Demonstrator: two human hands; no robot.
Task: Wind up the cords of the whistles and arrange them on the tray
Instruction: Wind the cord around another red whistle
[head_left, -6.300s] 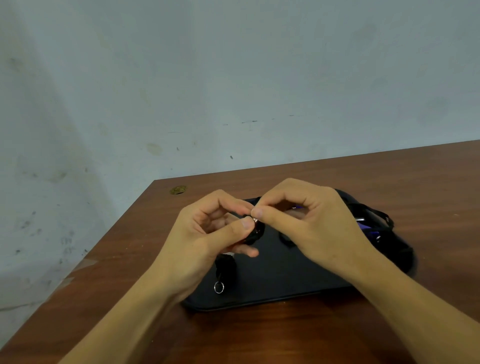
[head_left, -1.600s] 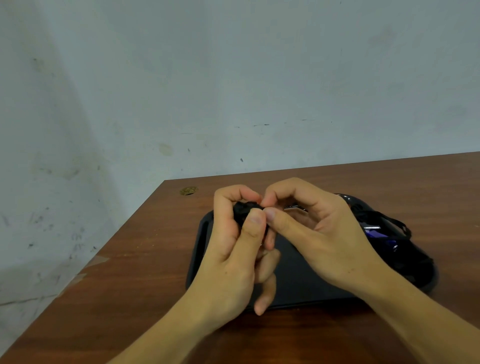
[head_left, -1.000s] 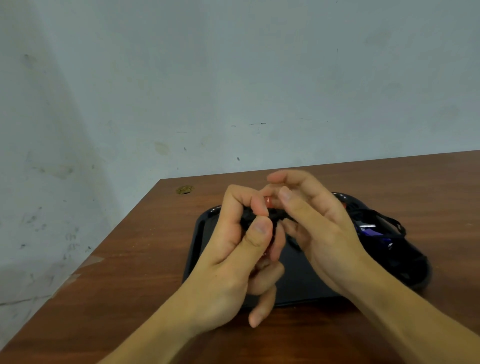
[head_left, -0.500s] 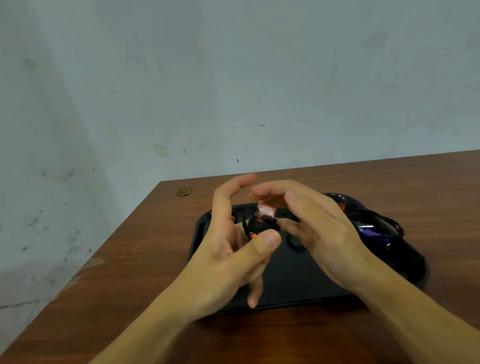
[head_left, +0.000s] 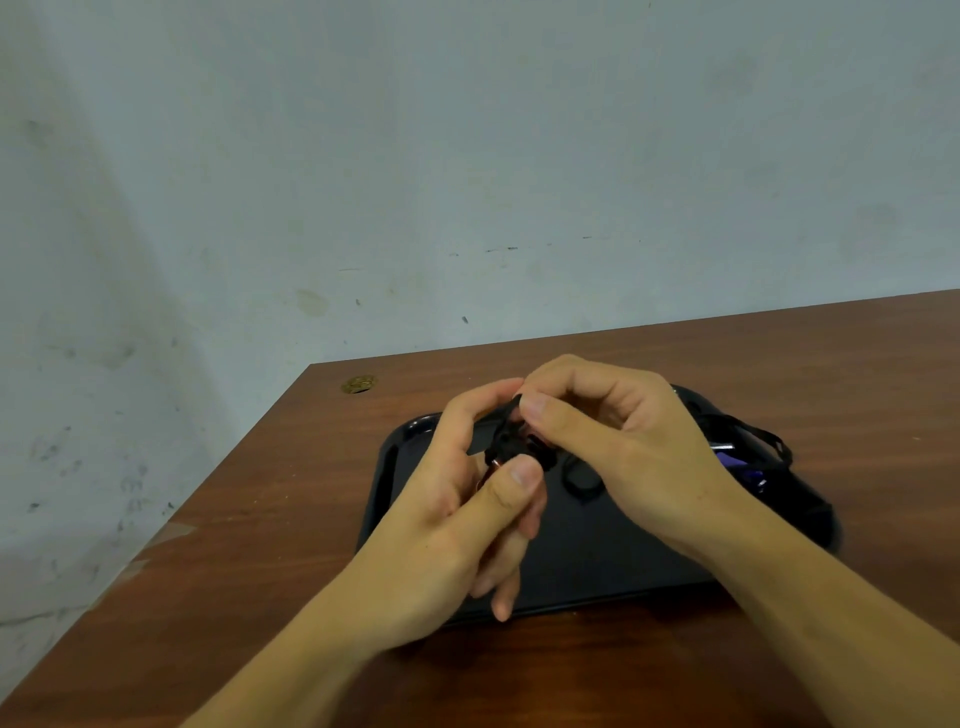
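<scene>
Above the tray (head_left: 395, 457), the left hand (head_left: 447, 519) pinched the whistle (head_left: 506, 447) by thumb and curled fingers, while the right hand (head_left: 618, 441) pinched its cord (head_left: 537, 448) just right of it

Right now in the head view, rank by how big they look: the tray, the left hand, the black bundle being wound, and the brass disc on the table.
1. tray
2. left hand, nearer the camera, so it may look larger than it is
3. black bundle, partly hidden by fingers
4. brass disc
</scene>
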